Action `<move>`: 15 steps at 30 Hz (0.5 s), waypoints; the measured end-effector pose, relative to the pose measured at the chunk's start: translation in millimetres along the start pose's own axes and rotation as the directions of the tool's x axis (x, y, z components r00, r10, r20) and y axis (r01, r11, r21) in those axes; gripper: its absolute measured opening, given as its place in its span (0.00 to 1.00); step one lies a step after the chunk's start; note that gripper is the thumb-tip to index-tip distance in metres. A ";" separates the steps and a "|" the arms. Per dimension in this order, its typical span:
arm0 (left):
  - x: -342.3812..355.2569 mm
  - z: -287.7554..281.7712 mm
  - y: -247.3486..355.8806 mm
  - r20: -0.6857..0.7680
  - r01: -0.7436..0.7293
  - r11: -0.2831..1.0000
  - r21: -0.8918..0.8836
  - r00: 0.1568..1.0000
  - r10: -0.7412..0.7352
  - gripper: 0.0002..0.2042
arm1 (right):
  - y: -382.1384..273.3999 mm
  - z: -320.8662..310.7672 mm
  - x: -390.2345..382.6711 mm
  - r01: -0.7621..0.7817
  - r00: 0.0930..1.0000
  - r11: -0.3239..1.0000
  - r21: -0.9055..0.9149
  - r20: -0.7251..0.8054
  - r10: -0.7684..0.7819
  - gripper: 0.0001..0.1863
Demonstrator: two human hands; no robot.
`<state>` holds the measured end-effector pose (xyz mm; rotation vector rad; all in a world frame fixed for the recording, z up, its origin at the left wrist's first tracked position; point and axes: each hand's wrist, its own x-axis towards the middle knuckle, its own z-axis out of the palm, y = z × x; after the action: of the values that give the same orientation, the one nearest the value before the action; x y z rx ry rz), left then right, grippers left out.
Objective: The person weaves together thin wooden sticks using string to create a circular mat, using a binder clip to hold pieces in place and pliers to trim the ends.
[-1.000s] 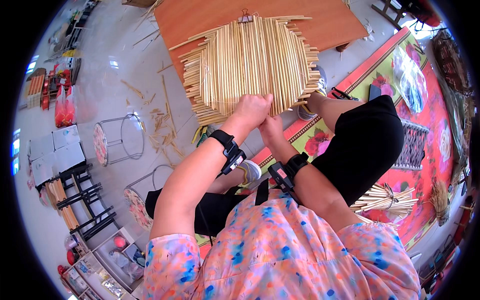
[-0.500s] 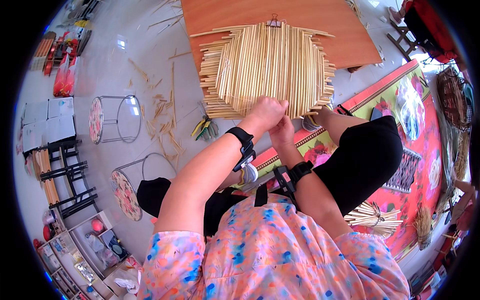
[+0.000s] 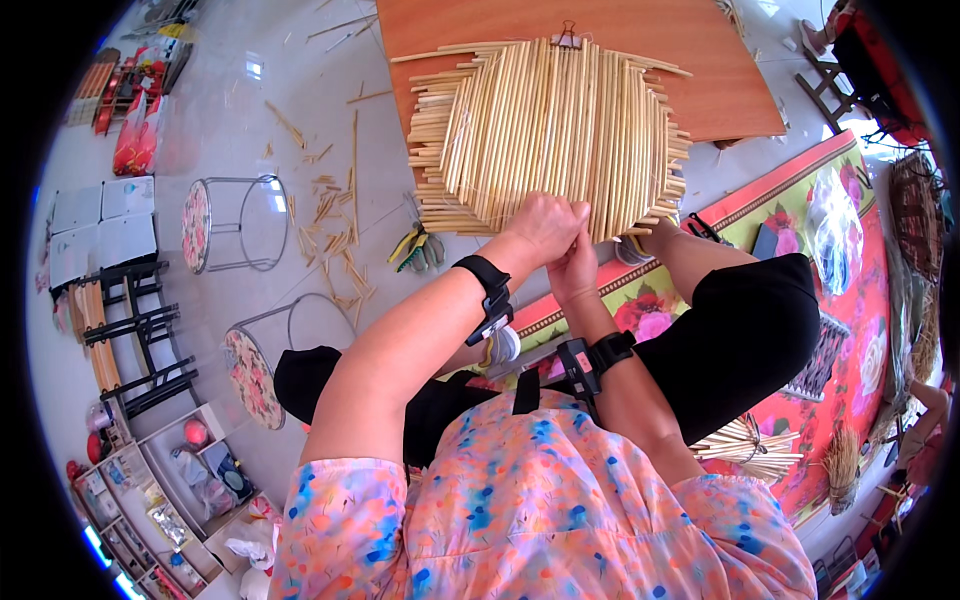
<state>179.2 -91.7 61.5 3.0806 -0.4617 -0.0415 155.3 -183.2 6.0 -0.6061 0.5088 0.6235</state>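
A panel of pale straw-coloured stalks (image 3: 548, 130) lies in front of me, its far part over an orange-brown board. Upright stalks form a rounded middle, and crosswise stalks stick out along both sides. A black binder clip (image 3: 567, 38) grips the far edge. My left hand (image 3: 546, 226) is closed at the panel's near edge. Just below and to its right, touching it, is my right hand (image 3: 573, 270), also closed. What their fingers pinch is hidden. Fine thread shows on the panel's left side.
Pliers with yellow-and-black handles (image 3: 408, 245) lie on the floor left of the panel, near scattered stalk offcuts (image 3: 328, 215). Two round floral stools (image 3: 255, 380) lie tipped further left. A floral mat (image 3: 700, 265) spreads to the right, carrying a tied stalk bundle (image 3: 748, 447).
The whole scene has shifted slightly right in the view. Both hands stay closed together at the panel's near edge, with the right hand's fingers a little less bent over.
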 end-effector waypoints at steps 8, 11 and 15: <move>-1.7 -7.4 -7.0 0.027 0.026 0.998 -0.058 0.999 -0.024 0.05 | 0.7 -0.2 1.2 -0.034 0.998 0.999 0.000 0.052 0.034 0.22; -13.4 -29.1 -8.6 0.031 0.120 0.992 -0.049 0.992 -0.118 0.05 | -0.5 3.0 -0.1 -0.093 0.995 0.996 0.000 0.021 0.093 0.21; -50.7 -76.2 -36.8 -0.149 0.285 0.951 -0.116 0.942 -0.300 0.08 | 1.4 -8.2 8.6 -0.063 0.998 0.996 -0.056 0.005 0.064 0.24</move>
<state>143.8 -40.0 137.7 2.9982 0.0088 0.1803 158.4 -184.4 -5.5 -0.6416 0.5069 0.7017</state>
